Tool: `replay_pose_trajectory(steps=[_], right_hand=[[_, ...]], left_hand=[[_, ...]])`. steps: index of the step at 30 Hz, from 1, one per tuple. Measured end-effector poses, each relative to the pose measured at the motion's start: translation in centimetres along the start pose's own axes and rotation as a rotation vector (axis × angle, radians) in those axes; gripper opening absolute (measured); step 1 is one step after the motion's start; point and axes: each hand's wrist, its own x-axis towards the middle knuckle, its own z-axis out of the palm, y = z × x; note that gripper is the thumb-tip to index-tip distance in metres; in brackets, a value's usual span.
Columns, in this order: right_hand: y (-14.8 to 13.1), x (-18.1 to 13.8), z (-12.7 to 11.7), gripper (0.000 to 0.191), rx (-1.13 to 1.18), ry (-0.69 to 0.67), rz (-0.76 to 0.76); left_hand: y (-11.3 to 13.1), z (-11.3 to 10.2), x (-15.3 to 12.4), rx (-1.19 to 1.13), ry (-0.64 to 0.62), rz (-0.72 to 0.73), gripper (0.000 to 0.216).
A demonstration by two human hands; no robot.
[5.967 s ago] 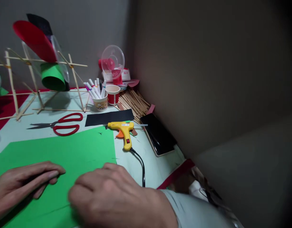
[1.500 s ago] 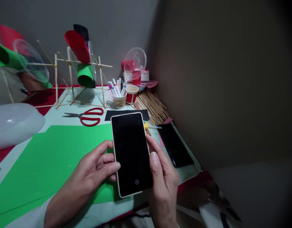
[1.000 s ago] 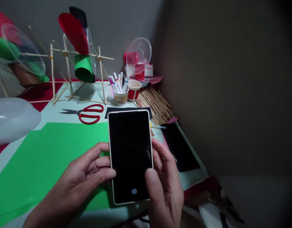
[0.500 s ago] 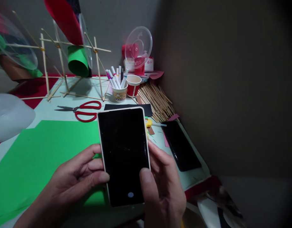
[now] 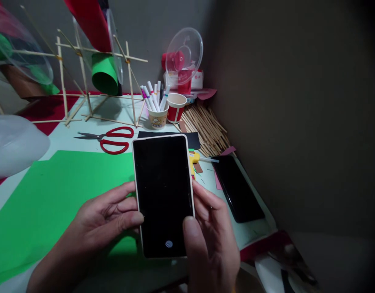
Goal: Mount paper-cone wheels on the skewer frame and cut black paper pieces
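Note:
A smartphone (image 5: 164, 191) in a pale case is held upright between both hands, its screen dark apart from a small fingerprint icon near the bottom. My left hand (image 5: 104, 219) grips the phone's left edge, the thumb on the front and the fingers behind. On the opposite edge, my right hand (image 5: 211, 236) is closed around the case with its thumb over the lower right of the screen. Under the phone and the left hand lies a large green sheet (image 5: 68, 195). Partly hidden behind the phone is a yellow glue gun (image 5: 194, 158).
Red-handled scissors (image 5: 114, 138) lie beyond the green sheet. A stick frame (image 5: 101, 53) carrying a green paper tube (image 5: 104, 75) stands at the back left. Markers fill a paper cup (image 5: 157, 119) near a red cup (image 5: 176, 109). Wooden sticks (image 5: 207, 128) and a second dark phone (image 5: 240, 189) lie right.
The view has shifted slightly, so the table items sit a little further right. Both hands keep their hold on the phone, which is a touch more upright.

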Motion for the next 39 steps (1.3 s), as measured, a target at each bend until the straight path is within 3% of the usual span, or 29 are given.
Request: replay_pose_trajectory(steps=[5, 9, 13, 19, 26, 32, 39], right_hand=[[-0.2, -0.1, 0.1, 0.029, -0.176, 0.083, -0.095], [-0.4, 0.3, 0.0, 0.026, -0.25, 0.069, -0.061], [-0.3, 0.8, 0.2, 0.029, -0.101, 0.025, 0.003], [-0.2, 0.9, 0.6, 0.036, 0.075, -0.05, -0.038], [0.2, 0.4, 0.4, 0.037, 0.065, -0.03, -0.128], [0.1, 0.4, 0.3, 0.046, -0.073, -0.05, -0.203], [-0.2, 0.3, 0.2, 0.075, -0.303, -0.109, -0.318]], left_hand=[[0.2, -0.1, 0.1, 0.043, 0.007, -0.073, 0.048], [0.5, -0.2, 0.1, 0.126, 0.025, -0.102, 0.049], [0.8, 0.0, 0.1, 0.104, 0.029, -0.123, 0.056], [0.7, -0.1, 0.2, 0.073, 0.058, -0.127, 0.064], [1.0, 0.2, 0.0, -0.062, 0.019, -0.108, 0.044], [1.0, 0.1, -0.3, -0.085, 0.014, -0.029, 0.04], [0.8, -1.0, -0.4, -0.032, -0.016, 0.066, 0.046]])
